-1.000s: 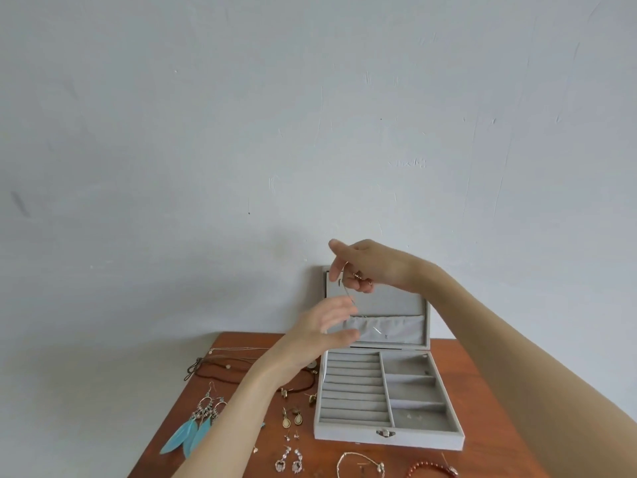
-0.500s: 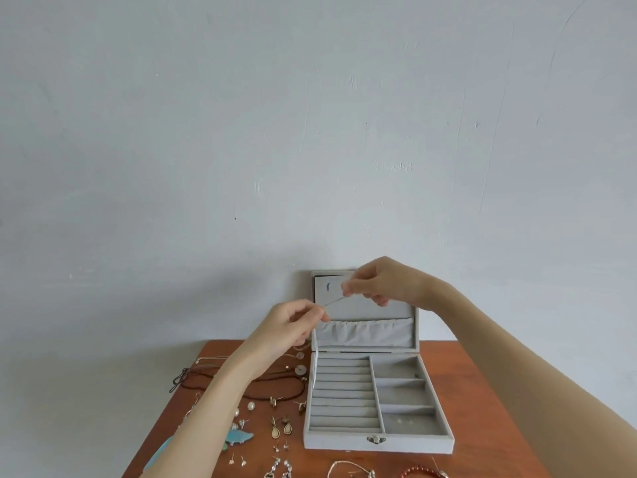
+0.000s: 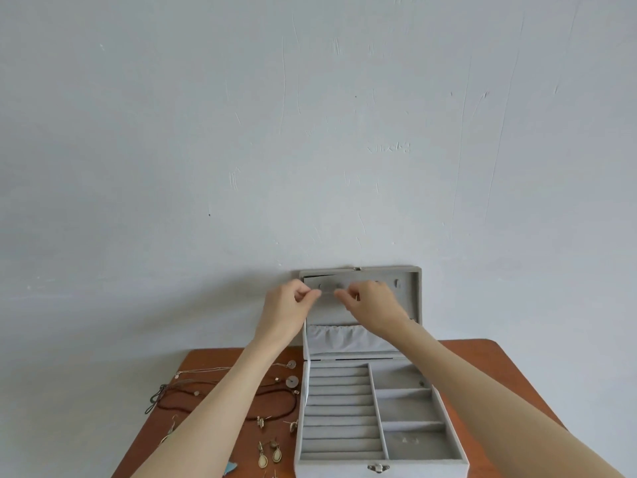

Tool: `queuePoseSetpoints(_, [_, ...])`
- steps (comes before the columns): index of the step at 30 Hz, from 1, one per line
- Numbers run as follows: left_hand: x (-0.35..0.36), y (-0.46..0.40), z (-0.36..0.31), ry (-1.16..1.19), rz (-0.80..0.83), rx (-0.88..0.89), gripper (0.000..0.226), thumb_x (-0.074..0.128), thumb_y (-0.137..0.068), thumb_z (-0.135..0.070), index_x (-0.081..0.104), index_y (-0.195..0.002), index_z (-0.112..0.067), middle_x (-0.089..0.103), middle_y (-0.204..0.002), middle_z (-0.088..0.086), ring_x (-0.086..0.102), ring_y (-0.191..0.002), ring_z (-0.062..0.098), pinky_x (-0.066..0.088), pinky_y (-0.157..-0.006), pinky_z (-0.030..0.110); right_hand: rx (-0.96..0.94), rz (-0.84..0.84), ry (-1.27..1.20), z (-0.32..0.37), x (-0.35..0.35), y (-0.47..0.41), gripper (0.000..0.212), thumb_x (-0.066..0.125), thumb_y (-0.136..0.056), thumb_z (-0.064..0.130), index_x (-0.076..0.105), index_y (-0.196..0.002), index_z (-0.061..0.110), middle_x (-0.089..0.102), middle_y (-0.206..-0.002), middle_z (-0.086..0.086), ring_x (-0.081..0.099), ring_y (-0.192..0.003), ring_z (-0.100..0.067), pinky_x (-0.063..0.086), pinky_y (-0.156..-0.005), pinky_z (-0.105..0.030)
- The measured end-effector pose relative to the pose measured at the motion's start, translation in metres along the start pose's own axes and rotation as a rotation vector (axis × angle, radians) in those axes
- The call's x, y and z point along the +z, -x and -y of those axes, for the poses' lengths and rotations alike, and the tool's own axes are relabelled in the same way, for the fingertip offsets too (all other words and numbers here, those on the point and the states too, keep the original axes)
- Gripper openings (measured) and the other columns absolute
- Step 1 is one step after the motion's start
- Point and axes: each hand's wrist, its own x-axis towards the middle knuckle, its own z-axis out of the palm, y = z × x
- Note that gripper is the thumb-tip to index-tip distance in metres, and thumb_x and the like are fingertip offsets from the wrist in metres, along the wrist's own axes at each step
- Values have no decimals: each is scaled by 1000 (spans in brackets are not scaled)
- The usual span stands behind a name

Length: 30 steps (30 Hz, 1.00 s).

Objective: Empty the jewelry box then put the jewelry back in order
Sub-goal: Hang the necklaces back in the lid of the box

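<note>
Working at the raised lid of the jewelry box (image 3: 358,401), I kept my left hand (image 3: 286,308) and right hand (image 3: 370,305) pinched beside its hooks, probably to hang a thin chain, too fine to see. Other jewelry, like the dark necklace (image 3: 193,403), waited on the table (image 3: 489,367).

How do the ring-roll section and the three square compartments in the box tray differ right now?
The ring-roll section fills the tray's left side with many narrow padded rows; the square compartments stack down the right side as three wide, flat-bottomed wells. The rolls hold nothing visible, while the far compartment has a small dark piece and the near one some tiny pale bits. Both are lined in the same grey fabric inside the open jewelry box.
</note>
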Motion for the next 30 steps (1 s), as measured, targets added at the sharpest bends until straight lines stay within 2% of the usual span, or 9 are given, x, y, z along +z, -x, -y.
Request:
queuePoseSetpoints(2, [6,-10,-3,8,-74,-19,23,61,-87,-27,63,-76,-6,57,-65,0,50,-63,14,35,-55,17,19,-75,1,4,7,-6,50,44,-95,33,35,-52,11,38,-50,-3,34,-51,-18,31,-54,-31])
queuePoseSetpoints(5, [14,-17,-4,-9,-164,-55,29,59,-89,-28,60,-72,-4,59,-67,7,51,-65,19,34,-59,28,86,-160,-53,9,18,-13,53,45,-95,32,31,-47,13,34,-47,-3,33,-50,-21,29,-53,-30])
queuePoseSetpoints(13, [25,-16,1,28,-176,-208,32,61,-87,-28,52,-62,-8,50,-60,7,45,-64,22,31,-60,28,245,-205,-170,-2,34,-18,50,50,-92,32,34,-48,13,37,-49,-3,42,-60,-28,31,-56,-29])
queuePoseSetpoints(18, [35,-3,11,118,-104,-312,35,55,-90,-29,51,-62,-10,59,-63,8,53,-66,20,35,-53,21,268,-143,-197,-11,44,-9,52,49,-93,35,36,-47,13,40,-50,-2,46,-59,-26,31,-51,-28])
queuePoseSetpoints(20, [37,5,14,71,-72,-257,31,51,-92,-27,58,-71,-6,63,-70,10,54,-65,18,34,-52,17,253,-107,-164,-14,46,-6,52,46,-94,37,36,-48,14,40,-52,-3,47,-62,-26,34,-56,-27])
queuePoseSetpoints(22, [37,13,15,20,5,-154,24,49,-94,-22,63,-80,-8,62,-71,3,53,-62,9,36,-50,11,176,-61,-51,-17,44,-1,50,42,-95,36,35,-50,16,42,-55,-4,47,-65,-27,35,-58,-28])
queuePoseSetpoints(25, [35,12,13,66,99,-66,15,52,-92,-15,67,-90,-13,65,-75,-3,59,-65,5,42,-58,8,38,-8,121,-23,39,7,37,39,-96,26,43,-63,11,49,-68,-7,47,-68,-28,34,-60,-30])
queuePoseSetpoints(27, [33,5,7,129,128,-48,13,56,-90,-13,69,-88,-12,66,-72,-4,63,-64,5,48,-62,12,-9,-7,145,-27,36,9,28,40,-95,21,52,-74,8,54,-79,-10,49,-73,-28,35,-62,-31])
queuePoseSetpoints(30, [35,-7,-2,214,100,-54,13,61,-87,-11,68,-77,-16,67,-68,-4,67,-65,12,55,-69,27,-36,-27,144,-34,35,9,27,42,-95,19,62,-87,2,61,-95,-14,56,-86,-31,41,-69,-35])
